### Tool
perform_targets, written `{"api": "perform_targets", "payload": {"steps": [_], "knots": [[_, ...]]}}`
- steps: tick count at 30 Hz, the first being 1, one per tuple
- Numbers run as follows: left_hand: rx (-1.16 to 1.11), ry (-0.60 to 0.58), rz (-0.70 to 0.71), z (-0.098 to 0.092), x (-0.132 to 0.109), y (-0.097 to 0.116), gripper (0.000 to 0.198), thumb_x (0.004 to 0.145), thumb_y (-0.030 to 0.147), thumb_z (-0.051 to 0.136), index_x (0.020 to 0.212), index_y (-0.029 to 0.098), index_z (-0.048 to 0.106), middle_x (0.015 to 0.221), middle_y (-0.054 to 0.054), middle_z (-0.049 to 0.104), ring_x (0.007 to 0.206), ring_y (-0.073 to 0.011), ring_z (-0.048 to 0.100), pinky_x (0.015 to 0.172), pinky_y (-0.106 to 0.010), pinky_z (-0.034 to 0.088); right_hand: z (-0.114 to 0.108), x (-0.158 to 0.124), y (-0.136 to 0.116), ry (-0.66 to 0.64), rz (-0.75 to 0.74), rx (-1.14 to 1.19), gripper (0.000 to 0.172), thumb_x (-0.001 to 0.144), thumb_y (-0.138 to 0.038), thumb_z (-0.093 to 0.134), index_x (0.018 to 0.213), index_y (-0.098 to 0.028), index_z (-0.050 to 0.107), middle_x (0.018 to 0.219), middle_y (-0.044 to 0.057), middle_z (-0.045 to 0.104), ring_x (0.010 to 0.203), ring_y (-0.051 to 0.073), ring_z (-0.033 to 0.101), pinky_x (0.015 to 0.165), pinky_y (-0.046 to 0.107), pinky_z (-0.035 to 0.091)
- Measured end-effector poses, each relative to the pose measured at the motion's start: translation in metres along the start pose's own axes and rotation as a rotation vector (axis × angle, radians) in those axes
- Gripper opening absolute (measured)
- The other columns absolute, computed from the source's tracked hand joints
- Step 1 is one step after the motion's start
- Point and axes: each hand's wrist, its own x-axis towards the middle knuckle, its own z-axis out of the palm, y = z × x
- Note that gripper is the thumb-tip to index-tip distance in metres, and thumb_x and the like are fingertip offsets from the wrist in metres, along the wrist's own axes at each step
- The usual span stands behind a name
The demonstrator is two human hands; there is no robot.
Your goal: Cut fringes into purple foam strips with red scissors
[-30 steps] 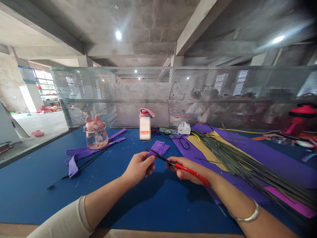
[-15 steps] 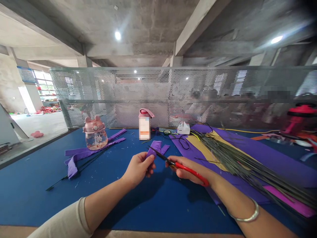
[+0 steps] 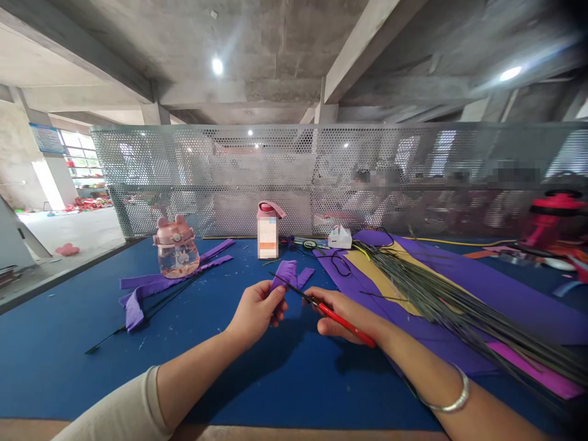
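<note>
Between thumb and fingers, my left hand [image 3: 260, 311] pinches a folded piece of purple crepe paper [image 3: 287, 272] with slits along one edge. My right hand [image 3: 337, 309] grips red-handled scissors [image 3: 342, 321], their dark blades pointing left and lying across the paper just above my left fingertips. Both hands are raised over the blue tabletop [image 3: 193, 380]. To the left lie fringed purple paper strips [image 3: 135, 306] with a thin dark green stem under them. Right of my right hand, a bundle of green wire stems [image 3: 422, 288] rests on purple paper sheets [image 3: 496, 275].
A clear bottle with a pink eared lid [image 3: 177, 248] stands at the left, and a pink-topped bottle [image 3: 267, 233] in the middle back. A tissue pack [image 3: 340, 237] and tape roll [image 3: 310, 245] lie near the perforated metal screen [image 3: 257, 171]. A pink bottle [image 3: 551, 220] stands far right.
My right hand and the scissors have shifted slightly left, and the handles have drawn closer in line with the blades across the paper. My left hand has barely moved.
</note>
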Motion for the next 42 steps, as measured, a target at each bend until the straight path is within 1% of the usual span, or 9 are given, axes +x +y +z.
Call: {"api": "perform_targets", "payload": {"steps": [4,9,17,21,26,31,36,39,42], "knots": [[0.039,0.003,0.013,0.0002,-0.0003,0.0003,0.032,0.072,0.047,0.058,0.07,0.016,0.052,0.056,0.002,0.055,0.042,-0.0063,0.047,0.038,-0.018,0.036,0.0026,0.001,0.0001,0.009,0.004,0.04,0.072,0.066,-0.079,0.045,0.097,-0.014,0.048,0.064,-0.005,0.029,0.056,0.009,0.023,0.048,0.02,0.022],[0.043,0.006,0.015,0.0003,-0.0006,0.0003,0.032,0.072,0.048,0.059,0.07,0.016,0.053,0.055,0.002,0.055,0.042,-0.0065,0.047,0.039,-0.018,0.036,0.006,0.0025,0.0007,0.04,0.013,0.075,0.066,0.07,-0.076,0.044,0.092,-0.014,0.051,0.06,-0.006,0.029,0.054,0.009,0.023,0.046,0.021,0.02],[0.035,-0.001,0.023,-0.0008,-0.0012,0.0012,0.032,0.073,0.047,0.058,0.07,0.015,0.053,0.056,0.002,0.055,0.042,-0.0065,0.047,0.039,-0.018,0.037,0.0068,0.0038,0.0053,0.087,0.03,0.04,0.051,0.075,-0.063,0.054,0.089,-0.014,0.054,0.059,-0.006,0.031,0.053,0.008,0.025,0.046,0.02,0.022],[0.028,-0.001,0.023,-0.0005,-0.0021,0.0023,0.032,0.073,0.046,0.058,0.068,0.015,0.052,0.056,0.001,0.055,0.043,-0.0069,0.048,0.039,-0.018,0.037,0.0064,0.004,0.0041,0.101,0.085,0.018,0.042,0.076,-0.056,0.058,0.087,-0.015,0.055,0.06,-0.005,0.035,0.051,0.008,0.028,0.045,0.019,0.025],[0.012,0.002,0.017,-0.0002,-0.0019,0.0017,0.033,0.071,0.047,0.06,0.069,0.015,0.054,0.056,0.001,0.056,0.043,-0.007,0.048,0.039,-0.018,0.037,0.0072,0.0045,0.004,0.103,0.131,0.005,0.039,0.077,-0.053,0.057,0.086,-0.016,0.055,0.059,-0.005,0.036,0.049,0.007,0.029,0.044,0.019,0.026],[0.011,0.007,0.008,-0.0003,-0.0005,0.0007,0.033,0.07,0.048,0.06,0.068,0.016,0.052,0.056,0.001,0.056,0.043,-0.0075,0.049,0.039,-0.018,0.038,0.006,0.0045,0.0054,0.094,0.116,-0.009,0.042,0.078,-0.057,0.054,0.087,-0.016,0.053,0.06,-0.005,0.035,0.05,0.007,0.028,0.045,0.02,0.025],[-0.014,0.059,0.021,-0.0017,0.0032,-0.0002,0.033,0.071,0.048,0.06,0.069,0.015,0.052,0.057,0.002,0.056,0.045,-0.007,0.05,0.043,-0.019,0.041,0.0033,0.003,0.0077,0.047,-0.005,-0.032,0.062,0.069,-0.069,0.055,0.1,-0.015,0.047,0.065,-0.006,0.032,0.057,0.009,0.025,0.049,0.02,0.024],[-0.022,0.069,0.017,-0.0012,0.004,0.0004,0.035,0.07,0.049,0.06,0.071,0.015,0.053,0.058,0.002,0.056,0.046,-0.0073,0.051,0.045,-0.019,0.043,0.0029,0.0017,0.0086,0.007,-0.016,-0.025,0.064,0.07,-0.071,0.051,0.102,-0.016,0.045,0.067,-0.005,0.03,0.059,0.01,0.024,0.05,0.02,0.024],[-0.011,0.036,0.011,0.0003,0.0027,0.0009,0.036,0.069,0.05,0.061,0.072,0.014,0.054,0.058,0.001,0.057,0.047,-0.0077,0.052,0.045,-0.02,0.044,0.0034,0.0013,0.0065,0.005,-0.021,-0.041,0.064,0.071,-0.072,0.05,0.102,-0.016,0.045,0.066,-0.005,0.029,0.058,0.01,0.023,0.05,0.02,0.024]]}}
